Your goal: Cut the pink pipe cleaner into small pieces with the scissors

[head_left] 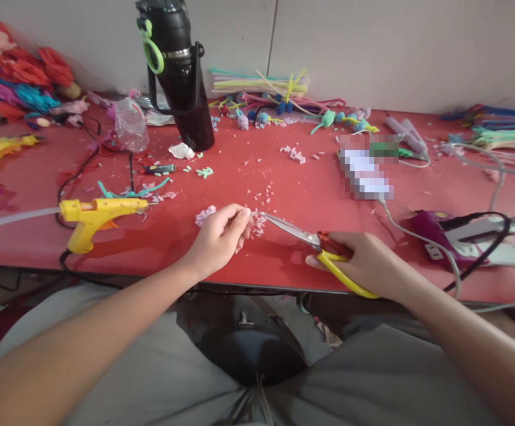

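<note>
My right hand [364,257] grips a pair of scissors [299,231] with one yellow and one red handle; the blades look closed or nearly so and point left. Their tips reach close to the fingertips of my left hand [224,231]. The left thumb and fingers are pinched together; whatever they hold is too small to make out. Behind and beside that hand lies a small heap of pale pink cut bits [205,215]. More tiny pink scraps [260,225] are scattered around the scissor tips on the red tabletop [240,260].
To the left lies a yellow glue gun [100,213] with its glue stick and cord. A black bottle [186,89] stands behind. Bundled pipe cleaners [257,83] lie along the wall. At right are a blurred-out device [364,168], cables and a purple power strip [439,236].
</note>
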Demonstrator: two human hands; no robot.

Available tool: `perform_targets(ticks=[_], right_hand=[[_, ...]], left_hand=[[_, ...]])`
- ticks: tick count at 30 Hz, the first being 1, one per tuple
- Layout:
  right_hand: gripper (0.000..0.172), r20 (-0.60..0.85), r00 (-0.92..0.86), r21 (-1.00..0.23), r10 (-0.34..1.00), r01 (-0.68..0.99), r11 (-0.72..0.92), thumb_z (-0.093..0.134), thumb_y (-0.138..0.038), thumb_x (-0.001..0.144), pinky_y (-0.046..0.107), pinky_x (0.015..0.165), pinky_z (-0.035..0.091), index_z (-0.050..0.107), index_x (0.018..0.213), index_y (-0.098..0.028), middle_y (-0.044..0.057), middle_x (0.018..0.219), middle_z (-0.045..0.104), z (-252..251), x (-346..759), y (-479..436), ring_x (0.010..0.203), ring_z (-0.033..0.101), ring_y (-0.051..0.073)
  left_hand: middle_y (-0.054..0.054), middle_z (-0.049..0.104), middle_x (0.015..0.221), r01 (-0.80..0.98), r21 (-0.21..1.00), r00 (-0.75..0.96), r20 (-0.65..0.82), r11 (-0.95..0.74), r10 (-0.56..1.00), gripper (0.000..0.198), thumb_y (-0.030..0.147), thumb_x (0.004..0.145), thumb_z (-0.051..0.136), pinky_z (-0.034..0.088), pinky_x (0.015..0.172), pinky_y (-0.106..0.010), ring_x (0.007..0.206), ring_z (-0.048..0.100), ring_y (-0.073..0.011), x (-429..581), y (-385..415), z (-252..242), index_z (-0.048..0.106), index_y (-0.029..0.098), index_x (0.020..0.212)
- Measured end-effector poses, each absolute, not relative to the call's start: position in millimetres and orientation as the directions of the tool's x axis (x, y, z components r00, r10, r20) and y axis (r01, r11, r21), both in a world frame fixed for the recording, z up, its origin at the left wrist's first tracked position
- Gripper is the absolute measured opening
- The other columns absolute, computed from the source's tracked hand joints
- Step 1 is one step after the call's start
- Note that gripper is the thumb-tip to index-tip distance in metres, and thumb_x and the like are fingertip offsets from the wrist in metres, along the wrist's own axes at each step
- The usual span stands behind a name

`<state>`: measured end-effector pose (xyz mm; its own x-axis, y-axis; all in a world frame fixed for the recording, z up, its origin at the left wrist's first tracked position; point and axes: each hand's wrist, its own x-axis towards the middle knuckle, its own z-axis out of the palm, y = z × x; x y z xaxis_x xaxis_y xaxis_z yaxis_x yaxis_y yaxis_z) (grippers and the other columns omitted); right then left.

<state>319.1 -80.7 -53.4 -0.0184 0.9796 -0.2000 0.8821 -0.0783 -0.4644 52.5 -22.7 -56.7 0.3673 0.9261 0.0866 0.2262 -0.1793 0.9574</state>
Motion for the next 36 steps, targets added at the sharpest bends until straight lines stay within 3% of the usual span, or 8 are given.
perform_targets(ticks=[20,36], right_hand=[[0.061,-0.2,-0.044,-0.469,0.979,0.881,-0.056,0.067,-0.072,0.07,0.026,0.049,0.022,0.032,0.062,-0.023,-0.006,0.061,0.024,-54.8,320.8,-81.9,0.06,0.02,0.012],[0.065,-0.174,-0.025,-0.433,0.984,0.9,-0.053,0.067,-0.077,0.066,0.025,0.047,0.022,0.031,0.06,-0.022,-0.007,0.058,0.025,-58.8,320.6,-80.3,0.059,0.019,0.011]], left_hand=[[0.003,0.044,0.058,0.271,0.947,0.408,0.049,-0.172,0.912,0.042,0.039,0.104,0.039,0.034,0.045,-0.022,0.048,0.041,-0.0072,51.7,-21.2,-58.6,0.042,0.019,0.066],[0.003,0.044,0.06,0.24,0.957,0.409,0.054,-0.165,0.911,0.038,0.041,0.102,0.043,0.034,0.046,-0.022,0.049,0.04,-0.0072,51.6,-21.4,-62.5,0.045,0.019,0.071]])
